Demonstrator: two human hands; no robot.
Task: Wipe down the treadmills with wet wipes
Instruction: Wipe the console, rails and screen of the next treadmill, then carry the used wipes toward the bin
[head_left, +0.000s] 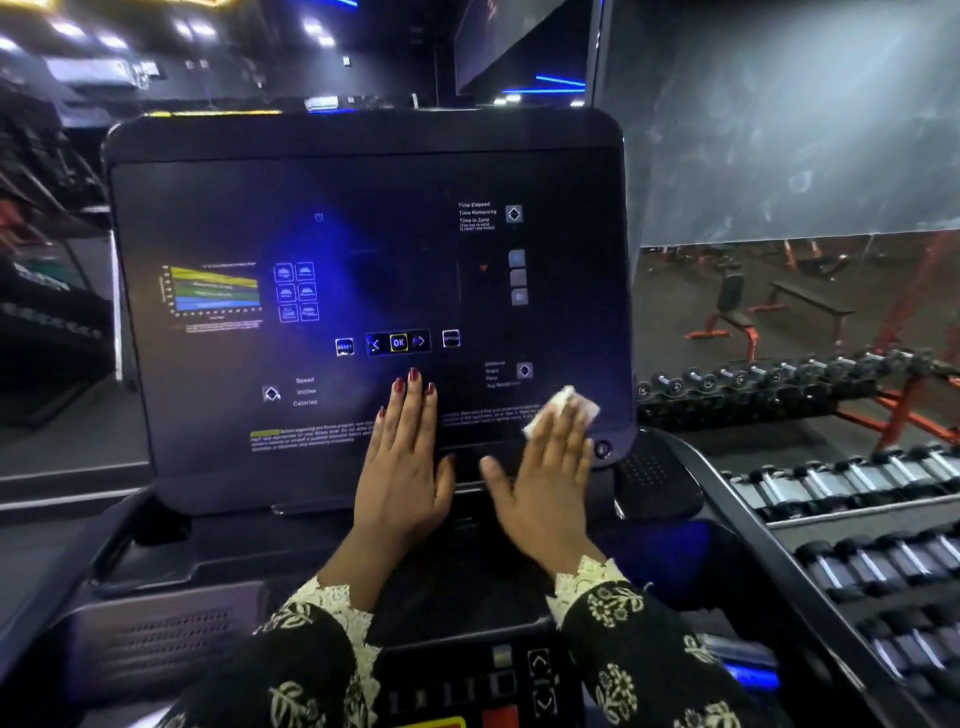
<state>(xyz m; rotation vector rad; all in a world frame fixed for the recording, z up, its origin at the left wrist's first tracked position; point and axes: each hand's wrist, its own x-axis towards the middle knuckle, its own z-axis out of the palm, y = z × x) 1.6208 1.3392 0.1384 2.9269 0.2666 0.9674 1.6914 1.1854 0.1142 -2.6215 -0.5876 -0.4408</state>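
Pressing a wet wipe (563, 410) flat against the treadmill console (363, 291), the right hand (545, 483) works the lower right corner of the dark display, just left of the small round button (602, 448) on the console's edge. The fingers lie spread and extended over the wipe, not curled round it, so the cloth is pinned between palm-side fingers and glass; that flat hold likely spreads pressure over a wide patch and suits a sweeping stroke. The white wipe shows beyond the fingertips, bunched and slightly blurred.

The left hand (402, 467) rests open and empty on the console too, below the lit OK button (398, 342), fingers straight and close together. It seems placed there to steady the body, or the panel, against the push of the wiping hand. The two hands sit near each other, thumbs pointing inward but apart.

To the right of the console stand racks of dumbbells (831, 483). Much of the display above and left of the hands looks unreached, so I judge the wipe-down is only partly along.
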